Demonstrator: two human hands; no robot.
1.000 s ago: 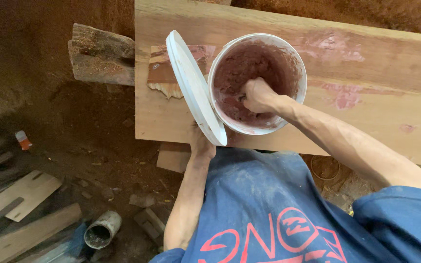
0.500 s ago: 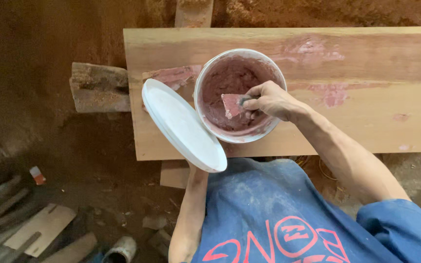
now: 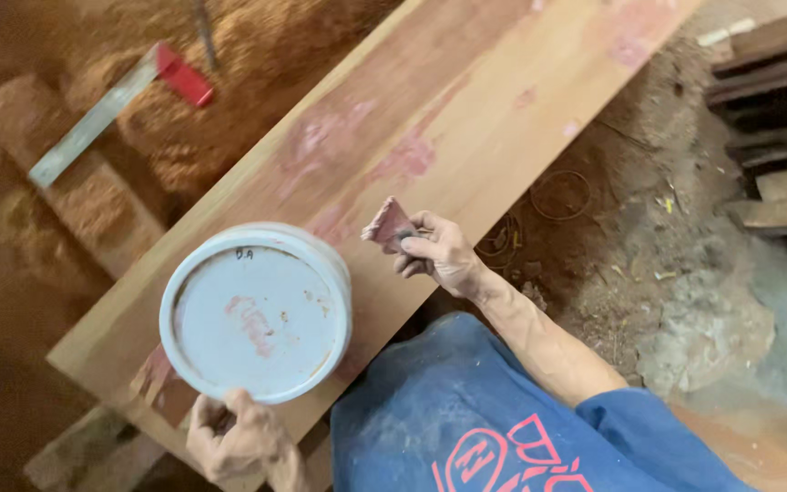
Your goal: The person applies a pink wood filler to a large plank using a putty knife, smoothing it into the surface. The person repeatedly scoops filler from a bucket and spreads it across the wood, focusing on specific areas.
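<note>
1. Head view, the only one here: looking straight down at a long pale wooden plank (image 3: 503, 118) running diagonally from lower left to upper right, with pinkish-red smears of filler along its middle.
2. A white round tub (image 3: 257, 314) sits on the near end of the plank with its white lid (image 3: 252, 323) resting on top. The lid has a couple of faint reddish marks on it.
3. The left hand (image 3: 234, 437) is at the lid's near edge, fingers curled onto the rim. It looks like it's gripping the lid, not hanging loose.
4. The right hand (image 3: 439, 255) is off to the right of the tub, over the plank's near edge, closed around a small putty scraper (image 3: 389, 223). The blade is coated in the same reddish paste and points up and left, just beside the tub but not touching it.
5. So the two hands are apart, each clamped on its own thing.
6. The person's blue shirt (image 3: 466, 419) with red print fills the bottom centre.
7. Other stuff around: a metal square with a red handle (image 3: 120, 100) lying in sawdust at upper left, and a stack of dark wood offcuts (image 3: 776, 118) at the right edge on the dirt floor (image 3: 667, 273).
</note>
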